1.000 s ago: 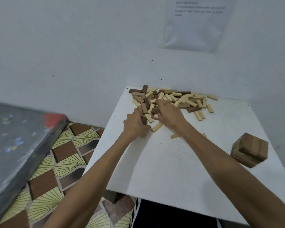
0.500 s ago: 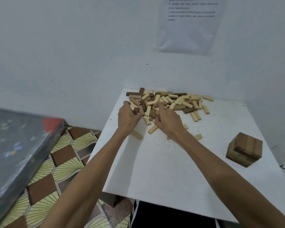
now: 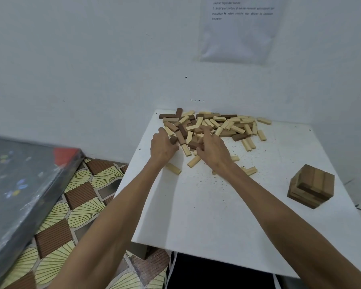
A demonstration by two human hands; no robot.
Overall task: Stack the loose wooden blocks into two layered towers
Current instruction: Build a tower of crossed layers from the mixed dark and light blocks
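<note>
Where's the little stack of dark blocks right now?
In the head view, the stack sits alone near the white table right edge, well apart from the loose pile at the far edge.

Soft, even, rather dim bluish light, faint shadows beneath the arms, wide-angle stretching and slight softness toward the edges.

pale and dark wood blocks [image 3: 217,126]; matt white table [image 3: 217,205]

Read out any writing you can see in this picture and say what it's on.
On the paper sheet on the wall, small printed lines, mostly blurred:
"struktur tegak dan", then unreadable
"masukkan ke dalam struktur", then blurred
"simpanan", uncertain
The top line is cut off, and the rest is too blurred to read.
No writing shows on the wooden blocks or the table.
</note>
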